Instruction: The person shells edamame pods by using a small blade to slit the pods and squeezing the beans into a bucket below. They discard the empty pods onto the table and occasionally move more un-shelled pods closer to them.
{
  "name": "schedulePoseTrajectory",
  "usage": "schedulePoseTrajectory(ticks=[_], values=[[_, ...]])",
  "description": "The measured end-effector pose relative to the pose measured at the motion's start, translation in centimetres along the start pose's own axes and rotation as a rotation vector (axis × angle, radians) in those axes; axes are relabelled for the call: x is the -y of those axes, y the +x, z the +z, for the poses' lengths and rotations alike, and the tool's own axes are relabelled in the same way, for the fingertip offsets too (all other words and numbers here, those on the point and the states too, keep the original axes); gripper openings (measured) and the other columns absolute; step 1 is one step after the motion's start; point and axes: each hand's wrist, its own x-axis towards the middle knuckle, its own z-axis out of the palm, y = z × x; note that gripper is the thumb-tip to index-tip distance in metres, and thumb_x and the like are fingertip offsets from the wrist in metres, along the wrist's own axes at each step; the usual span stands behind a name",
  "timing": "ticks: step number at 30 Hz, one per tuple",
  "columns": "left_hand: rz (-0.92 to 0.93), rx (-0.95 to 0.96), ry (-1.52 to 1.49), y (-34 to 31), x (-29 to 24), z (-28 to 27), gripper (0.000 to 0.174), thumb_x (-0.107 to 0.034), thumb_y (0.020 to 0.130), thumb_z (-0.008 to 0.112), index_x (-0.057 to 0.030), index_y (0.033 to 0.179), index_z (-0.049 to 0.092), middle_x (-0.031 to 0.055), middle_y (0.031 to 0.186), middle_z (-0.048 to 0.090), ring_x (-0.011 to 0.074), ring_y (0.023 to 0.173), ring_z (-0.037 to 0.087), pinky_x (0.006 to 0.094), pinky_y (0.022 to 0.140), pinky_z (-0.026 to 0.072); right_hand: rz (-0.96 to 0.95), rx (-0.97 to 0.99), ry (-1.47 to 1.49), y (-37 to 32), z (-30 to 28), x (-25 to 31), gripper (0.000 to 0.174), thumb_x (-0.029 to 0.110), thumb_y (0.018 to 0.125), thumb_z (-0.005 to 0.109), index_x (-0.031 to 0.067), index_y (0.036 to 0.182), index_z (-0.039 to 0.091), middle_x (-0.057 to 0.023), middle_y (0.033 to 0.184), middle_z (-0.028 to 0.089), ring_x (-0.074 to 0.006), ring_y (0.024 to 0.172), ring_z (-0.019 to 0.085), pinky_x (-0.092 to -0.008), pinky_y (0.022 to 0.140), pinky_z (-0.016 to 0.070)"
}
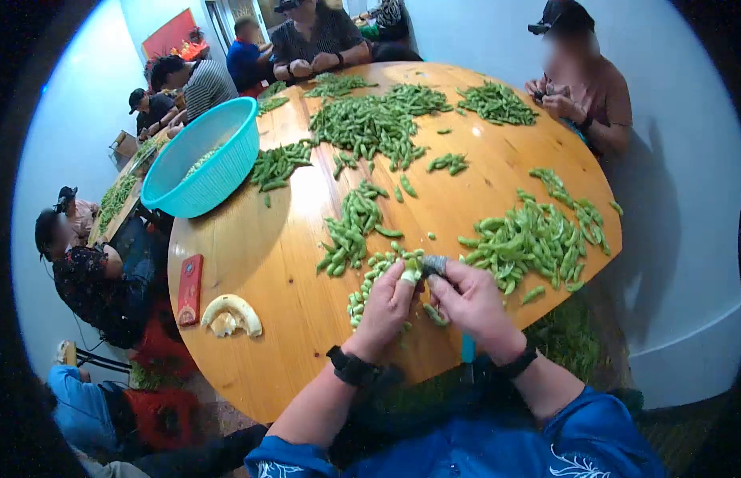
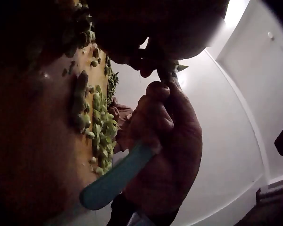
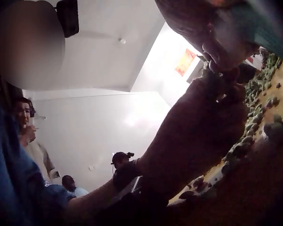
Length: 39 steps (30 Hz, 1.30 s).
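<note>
My left hand (image 1: 378, 311) pinches a green bean pod (image 1: 416, 268) at its fingertips, close over the near part of the table. Meeting it from the right, my right hand (image 1: 476, 304) has grey wrapping (image 1: 436, 263) round a fingertip. Its fingers curl round a teal handle (image 2: 115, 178), which sticks out below the palm in the left wrist view; the working end is hidden, so I cannot tell what tool it is. Pale green pods (image 1: 359, 303) lie beside the left hand. A larger heap of pods (image 1: 534, 243) spreads beyond the right hand.
A turquoise basket (image 1: 219, 179) stands at the table's left edge. Nearer are a red packet (image 1: 190, 288) and a banana peel (image 1: 245, 307). More pods (image 1: 366, 123) cover the far side of the wooden table (image 1: 283, 350). Several people sit around, one person (image 1: 590, 103) at the right.
</note>
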Motion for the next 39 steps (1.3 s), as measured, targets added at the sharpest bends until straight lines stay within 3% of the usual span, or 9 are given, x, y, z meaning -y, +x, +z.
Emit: schedulePoseTrajectory(ticks=[4,8,12,15,18,21,31,37,39], values=[[-0.026,0.038,-0.066,-0.2,-0.2,-0.1,0.015,-0.015,0.096,0.038,-0.0051,0.096,0.050,-0.0040,0.069,0.045,0.0054,0.060,0.041,0.0217,0.052,0.0354,-0.099,0.011,0.025,-0.1,0.3,-0.5,0.025,0.005,0.090,0.054,-0.0011,0.113,0.060,0.0048,0.072,0.058,-0.0013,0.061,0.049,-0.0187,0.053,0.0420],[-0.132,0.085,-0.217,-0.2,-0.4,-0.5,0.016,-0.009,0.093,0.036,-0.0052,0.098,0.050,-0.0034,0.072,0.047,0.0047,0.060,0.042,0.0207,0.051,0.0350,0.040,0.018,0.135,0.2,0.3,0.1,0.024,0.008,0.091,0.054,0.0000,0.113,0.060,0.0047,0.070,0.056,0.0002,0.055,0.047,-0.0167,0.048,0.0390],[-0.169,0.088,-0.181,-0.1,-0.1,-0.3,0.028,-0.005,0.087,0.036,-0.0019,0.109,0.053,0.0016,0.093,0.057,0.0096,0.082,0.053,0.0230,0.073,0.0442,0.073,0.067,0.162,0.7,-0.3,0.3,0.024,0.009,0.091,0.055,0.0004,0.112,0.060,0.0019,0.067,0.057,-0.0026,0.057,0.050,-0.0204,0.050,0.0413],[0.087,-0.037,0.174,0.1,-0.3,-0.2,0.032,-0.001,0.086,0.045,0.0024,0.118,0.051,0.0067,0.106,0.058,0.0136,0.099,0.055,0.0273,0.087,0.0443,-0.196,-0.001,-0.197,0.9,-0.8,0.3,0.026,0.009,0.088,0.056,-0.0006,0.112,0.059,-0.0067,0.067,0.059,-0.0100,0.056,0.053,-0.0256,0.053,0.0440],[0.308,-0.147,0.389,0.0,-0.7,-0.1,0.035,-0.012,0.093,0.049,0.0024,0.126,0.049,0.0089,0.117,0.058,0.0167,0.108,0.053,0.0297,0.093,0.0419,-0.463,-0.084,-0.735,1.1,-1.3,0.4,0.021,0.007,0.083,0.056,-0.0010,0.102,0.058,-0.0195,0.073,0.057,-0.0337,0.060,0.058,-0.0403,0.056,0.0469],[0.109,-0.102,0.101,-0.4,-0.2,0.2,0.038,-0.014,0.098,0.043,0.0010,0.132,0.044,0.0122,0.122,0.057,0.0181,0.111,0.054,0.0296,0.094,0.0424,-0.464,-0.034,-0.833,0.4,-0.4,0.2,0.017,0.007,0.082,0.056,-0.0003,0.097,0.056,-0.0195,0.072,0.056,-0.0381,0.066,0.058,-0.0452,0.057,0.0466],[0.067,-0.097,-0.062,-0.8,-0.5,1.3,0.031,-0.007,0.098,0.031,0.0041,0.122,0.047,0.0144,0.107,0.062,0.0196,0.099,0.059,0.0294,0.088,0.0455,-0.395,-0.124,-0.586,-0.2,0.9,-0.6,0.006,0.006,0.080,0.057,0.0000,0.082,0.054,-0.0214,0.072,0.054,-0.0407,0.069,0.055,-0.0437,0.057,0.0436],[0.233,-0.080,0.309,-1.1,-1.8,1.3,0.029,-0.007,0.094,0.038,0.0025,0.116,0.053,0.0146,0.097,0.063,0.0216,0.088,0.061,0.0316,0.078,0.0484,-0.325,-0.036,-0.232,-0.4,-0.4,-0.8,0.017,0.010,0.086,0.056,-0.0003,0.098,0.060,-0.0144,0.067,0.057,-0.0193,0.054,0.057,-0.0326,0.051,0.0430],[0.230,-0.038,0.337,-1.0,-0.9,1.0,0.028,-0.007,0.094,0.038,0.0022,0.116,0.053,0.0148,0.097,0.064,0.0229,0.088,0.062,0.0322,0.077,0.0488,-0.072,0.073,0.048,-0.3,-1.1,-0.5,0.018,0.011,0.085,0.053,-0.0004,0.096,0.062,-0.0066,0.065,0.061,-0.0167,0.057,0.060,-0.0283,0.054,0.0463]])
